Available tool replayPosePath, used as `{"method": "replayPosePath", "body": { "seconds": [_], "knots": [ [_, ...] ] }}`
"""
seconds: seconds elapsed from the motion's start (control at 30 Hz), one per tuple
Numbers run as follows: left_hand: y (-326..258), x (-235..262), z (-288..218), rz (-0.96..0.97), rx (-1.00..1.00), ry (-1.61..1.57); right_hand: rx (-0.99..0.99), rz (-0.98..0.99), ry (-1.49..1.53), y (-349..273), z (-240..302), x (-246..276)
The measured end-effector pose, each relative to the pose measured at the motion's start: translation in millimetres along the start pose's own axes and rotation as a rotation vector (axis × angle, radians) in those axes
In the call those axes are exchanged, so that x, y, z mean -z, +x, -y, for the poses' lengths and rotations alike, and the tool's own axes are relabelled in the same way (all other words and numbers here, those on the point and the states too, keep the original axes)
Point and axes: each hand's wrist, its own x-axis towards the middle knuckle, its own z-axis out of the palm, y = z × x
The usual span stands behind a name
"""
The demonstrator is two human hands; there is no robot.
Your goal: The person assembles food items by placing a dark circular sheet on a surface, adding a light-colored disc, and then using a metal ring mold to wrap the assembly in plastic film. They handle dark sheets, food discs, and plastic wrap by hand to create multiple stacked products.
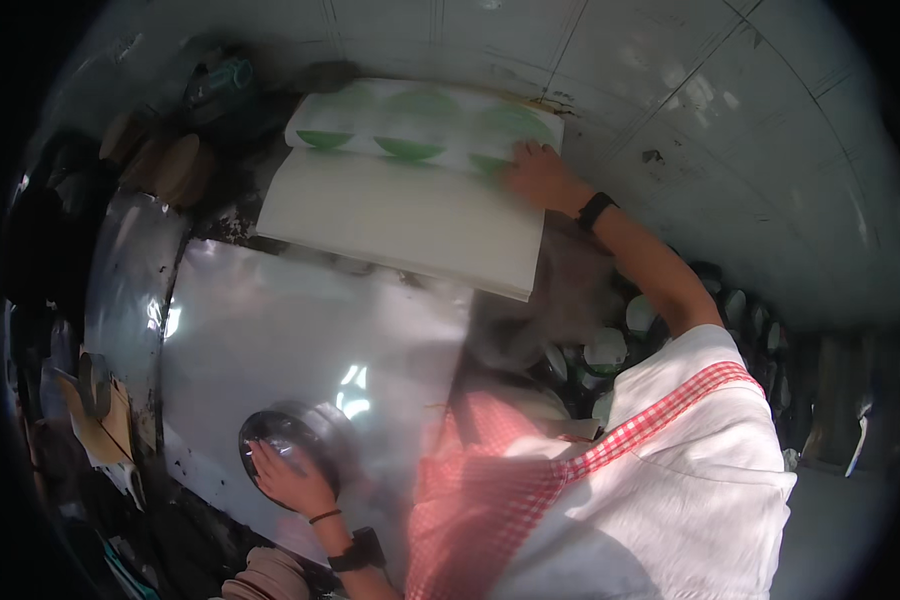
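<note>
My left hand point(295, 480) lies over a dark, shiny round disc point(266, 425), its fingers spread across the top. Under the disc is a glossy, smooth sheet point(260, 330) that catches bright reflections. Farther off, my right hand point(545, 180) has its bent fingers at the right end of a white printed sheet point(365, 120) with green half-round shapes. This sheet is curled back and partly blurred; where my thumb sits is hidden. Below it lies a stack of plain pale sheets point(400, 215), its near edge overlapping the far side of the glossy sheet.
A grey tiled wall point(650, 60) rises behind the stack. Brown round pieces point(183, 170) stand at the far left. Near the lower edge is a pile of pinkish discs point(270, 575). Several round-ended items point(605, 348) crowd beneath my right arm. A tan folded piece point(100, 420) lies at the left.
</note>
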Motion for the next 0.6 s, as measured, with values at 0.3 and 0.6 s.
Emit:
{"method": "replayPosePath", "body": {
  "seconds": [0.3,0.6],
  "knots": [
    [5,-1,-11,-0.046,-0.045,-0.052,-0.561,-0.348,0.946,6,-89,43],
    [7,11,-4,-0.004,0.072,-0.166,-0.56,-0.65,1.603,-11,85,131]
  ]
}}
